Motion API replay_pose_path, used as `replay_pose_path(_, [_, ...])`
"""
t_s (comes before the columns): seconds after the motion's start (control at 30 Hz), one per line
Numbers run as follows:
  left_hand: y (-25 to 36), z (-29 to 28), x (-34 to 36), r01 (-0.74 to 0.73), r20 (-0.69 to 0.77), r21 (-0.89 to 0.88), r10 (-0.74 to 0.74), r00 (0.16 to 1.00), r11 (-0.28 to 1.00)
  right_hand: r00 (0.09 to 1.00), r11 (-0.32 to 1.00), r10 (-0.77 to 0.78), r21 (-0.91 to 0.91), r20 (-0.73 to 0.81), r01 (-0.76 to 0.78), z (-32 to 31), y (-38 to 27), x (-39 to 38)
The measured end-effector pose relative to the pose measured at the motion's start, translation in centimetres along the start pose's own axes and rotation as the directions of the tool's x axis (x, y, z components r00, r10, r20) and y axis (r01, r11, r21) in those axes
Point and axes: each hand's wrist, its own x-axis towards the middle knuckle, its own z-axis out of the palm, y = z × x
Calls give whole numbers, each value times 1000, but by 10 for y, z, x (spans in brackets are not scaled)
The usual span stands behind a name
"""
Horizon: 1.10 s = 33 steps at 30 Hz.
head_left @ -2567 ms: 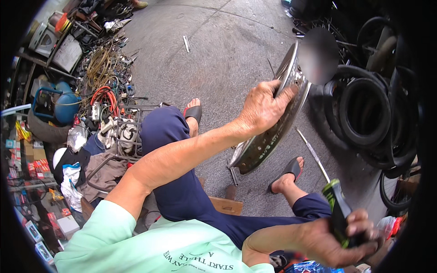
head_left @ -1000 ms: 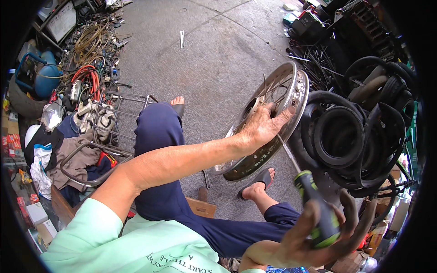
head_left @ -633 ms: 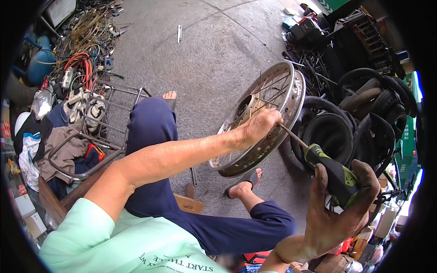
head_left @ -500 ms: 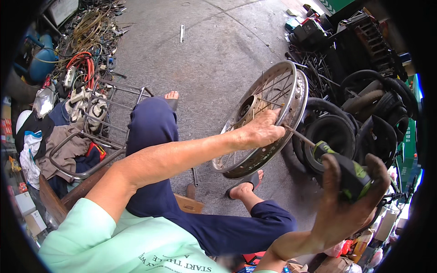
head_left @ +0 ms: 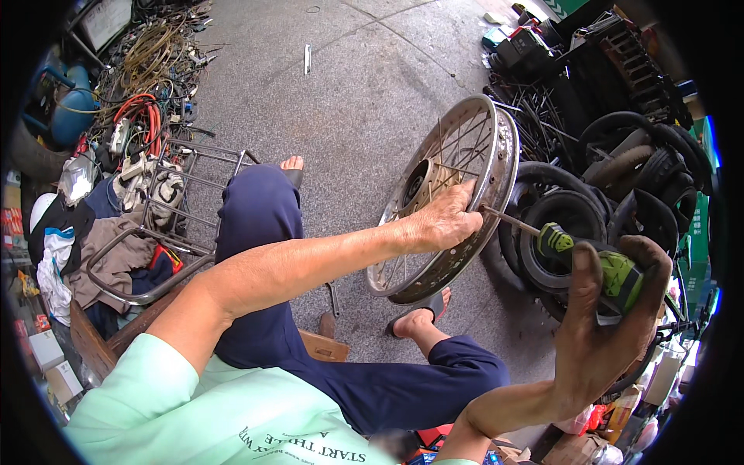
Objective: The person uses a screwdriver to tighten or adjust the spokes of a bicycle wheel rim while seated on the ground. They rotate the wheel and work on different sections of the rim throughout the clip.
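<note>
My left hand (head_left: pixel 446 220) grips the spoked wheel rim (head_left: pixel 503 169); my right hand (head_left: pixel 601 358) loosely holds the screwdriver (head_left: pixel 556 239). It shows more green now, so I think twisting has begun.

head view | left fisheye, head-worn | faces down, floor (head_left: pixel 263 116) beyond | right hand (head_left: pixel 593 356) close

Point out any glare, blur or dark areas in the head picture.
Head view: black fisheye border around the scene; glare along the right edge by the green panel; little detail in the dark tyres; a blurred patch at the lower edge beside the pale green shirt; wheel and left hand fairly sharp.
</note>
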Motion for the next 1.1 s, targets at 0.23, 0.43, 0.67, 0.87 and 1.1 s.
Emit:
replay_pose_path(0.23, [-7, -5, 4, -31, 40, 82, 28, 999, 996, 998, 995, -58, 75, -4, 59, 0, 7, -2])
replay_pose_path(0.43, [1, -16, 13, 102, 221, 53, -112, 969, 993, 998, 982, 26, 185, 51, -35, -4, 17, 1])
replay_pose_path(0.67, [4, -24, 21, 92, 215, 12, -92, 972, 996, 998, 991, 47, 131, -30, -43, 5, 24, 4])
replay_pose_path(0.87, [5, -24, 23, 44, 221, 120, -70, 973, 992, 995, 956, 0, 293, -104, 30, 15, 18, -1])
replay_pose_path(1.1, [12, -24, 24, 69, 242, 60, -82, 967, 996, 989, 964, 113, 253, -95, -86, 19, 13, 0])
